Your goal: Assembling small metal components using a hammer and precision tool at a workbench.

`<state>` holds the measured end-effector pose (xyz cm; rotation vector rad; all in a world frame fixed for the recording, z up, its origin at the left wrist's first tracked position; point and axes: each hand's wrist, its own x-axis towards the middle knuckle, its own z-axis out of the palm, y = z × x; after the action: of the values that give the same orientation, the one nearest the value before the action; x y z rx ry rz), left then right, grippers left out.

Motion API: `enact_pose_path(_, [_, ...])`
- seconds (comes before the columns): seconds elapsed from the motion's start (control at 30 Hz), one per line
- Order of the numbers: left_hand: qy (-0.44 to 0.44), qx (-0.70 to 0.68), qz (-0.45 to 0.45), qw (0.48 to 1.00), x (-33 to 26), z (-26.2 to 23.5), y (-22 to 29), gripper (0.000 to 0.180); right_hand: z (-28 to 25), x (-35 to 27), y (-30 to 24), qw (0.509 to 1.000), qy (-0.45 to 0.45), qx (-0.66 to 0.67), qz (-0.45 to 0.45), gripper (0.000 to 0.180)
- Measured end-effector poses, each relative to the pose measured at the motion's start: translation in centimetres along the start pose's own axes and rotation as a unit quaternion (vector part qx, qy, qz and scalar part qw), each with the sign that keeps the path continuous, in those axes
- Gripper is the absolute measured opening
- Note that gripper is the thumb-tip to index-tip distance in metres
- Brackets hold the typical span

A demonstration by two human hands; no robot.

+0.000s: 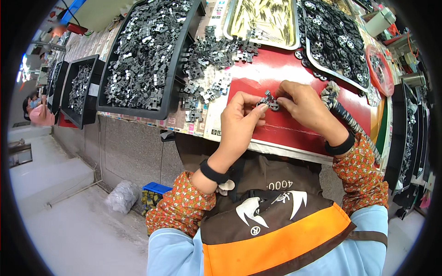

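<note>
Above the red mat [276,69], my left hand [239,122] pinches a small black and grey plastic part [267,98] between thumb and fingers. My right hand [306,106] meets it from the other side, its fingertips closed on a small black wheel [274,106] with a light hub. Wheel and part touch, but the fingers partly hide how they join. Left of the mat lies a loose heap of similar black and grey plastic parts [202,60]. Beyond my right hand is a metal tray of black wheels [338,43].
A large black bin of plastic parts [142,60] stands at the left, with a smaller black bin [80,92] past it. Thin brass-coloured pins fill a metal tray [264,20] at the back. A cloth-wrapped rod [352,122] lies by my right wrist. A red plastic basin [380,73] sits further right.
</note>
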<state>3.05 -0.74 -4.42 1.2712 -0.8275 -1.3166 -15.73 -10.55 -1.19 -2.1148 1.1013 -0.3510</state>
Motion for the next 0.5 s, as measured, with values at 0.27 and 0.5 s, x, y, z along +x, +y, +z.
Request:
enact_pose_path(0.27, [0.028,0.109,-0.007,0.994,0.8,1.9,-1.0,0.013,-1.9,-3.4,1.3,0.999,0.025,0.025,0.028,0.014])
enact_pose_path(0.5, [0.041,0.141,0.051,0.988,0.9,2.2,-1.5,0.012,-2.0,-5.4,1.6,0.998,0.033,0.037,0.029,0.015])
